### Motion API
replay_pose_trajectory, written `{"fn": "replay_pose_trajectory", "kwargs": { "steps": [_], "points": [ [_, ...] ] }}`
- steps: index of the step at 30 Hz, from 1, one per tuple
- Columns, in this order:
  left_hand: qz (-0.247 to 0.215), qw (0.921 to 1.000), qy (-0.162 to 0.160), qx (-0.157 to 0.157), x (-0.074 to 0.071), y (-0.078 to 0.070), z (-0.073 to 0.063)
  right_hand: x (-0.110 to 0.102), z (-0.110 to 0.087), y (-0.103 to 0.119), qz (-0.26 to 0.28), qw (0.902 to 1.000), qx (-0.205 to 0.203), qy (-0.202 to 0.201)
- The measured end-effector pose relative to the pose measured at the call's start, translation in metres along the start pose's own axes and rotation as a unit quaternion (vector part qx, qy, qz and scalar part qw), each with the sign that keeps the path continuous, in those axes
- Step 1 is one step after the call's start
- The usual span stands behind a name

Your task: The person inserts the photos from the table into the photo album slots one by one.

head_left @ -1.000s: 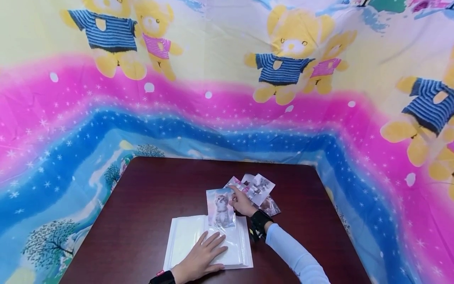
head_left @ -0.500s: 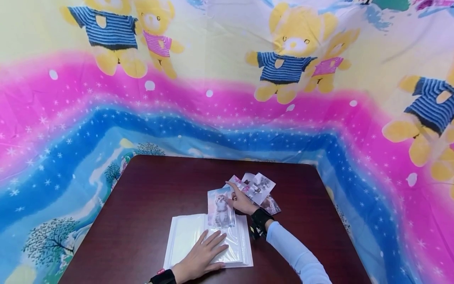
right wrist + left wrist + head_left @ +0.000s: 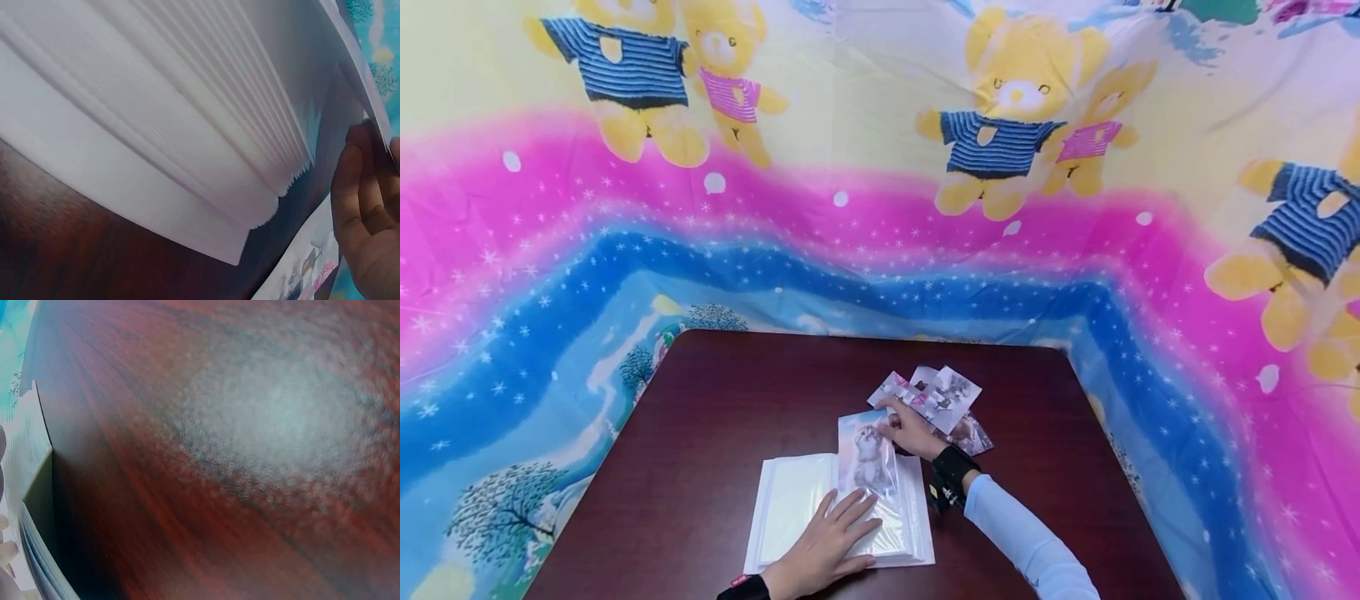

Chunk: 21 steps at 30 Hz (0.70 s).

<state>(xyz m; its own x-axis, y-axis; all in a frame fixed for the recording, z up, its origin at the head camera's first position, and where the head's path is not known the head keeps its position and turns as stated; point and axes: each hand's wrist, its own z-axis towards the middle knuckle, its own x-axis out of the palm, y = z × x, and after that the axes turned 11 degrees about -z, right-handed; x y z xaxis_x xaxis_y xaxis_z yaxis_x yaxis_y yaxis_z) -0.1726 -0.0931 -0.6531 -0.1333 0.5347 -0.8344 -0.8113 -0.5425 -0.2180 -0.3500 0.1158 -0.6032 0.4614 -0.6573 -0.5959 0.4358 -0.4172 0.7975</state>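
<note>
In the head view an open photo album with white pages lies near the front of the table. My left hand rests on its right page, fingers spread and straight. A kitten photo is partly inside that page's clear sleeve, its upper part sticking out beyond the album's top edge. My right hand pinches the photo near its upper right side. In the right wrist view, curled fingers hold the photo's edge beside the album's layered pages. Only the album's edge and a bit of hand show in the left wrist view.
Several loose photos overlap in a pile just beyond my right hand. The dark wooden table reaches back to a patterned cloth with printed bears, which hangs around its back and sides.
The kitten photo has slid toward me, deeper into the sleeve, with my right hand moving along with it. My left hand has stayed in place on the page.
</note>
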Motion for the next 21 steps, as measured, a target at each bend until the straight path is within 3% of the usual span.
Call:
{"fn": "replay_pose_trajectory", "kwargs": {
  "steps": [5, 14, 21],
  "points": [
    [-0.01, 0.9999, -0.003, -0.001, 0.0, 0.001, 0.0, 0.002, -0.004, -0.006, 0.031, 0.9988, -0.007, 0.037],
    [-0.017, 0.9998, -0.008, 0.008, 0.002, 0.005, -0.003, 0.003, -0.009, -0.005, 0.017, 0.9996, 0.009, 0.019],
    [-0.015, 0.9996, -0.015, 0.017, 0.005, 0.006, -0.004, 0.003, -0.018, -0.001, 0.041, 0.9984, 0.024, 0.03]
  ]
}}
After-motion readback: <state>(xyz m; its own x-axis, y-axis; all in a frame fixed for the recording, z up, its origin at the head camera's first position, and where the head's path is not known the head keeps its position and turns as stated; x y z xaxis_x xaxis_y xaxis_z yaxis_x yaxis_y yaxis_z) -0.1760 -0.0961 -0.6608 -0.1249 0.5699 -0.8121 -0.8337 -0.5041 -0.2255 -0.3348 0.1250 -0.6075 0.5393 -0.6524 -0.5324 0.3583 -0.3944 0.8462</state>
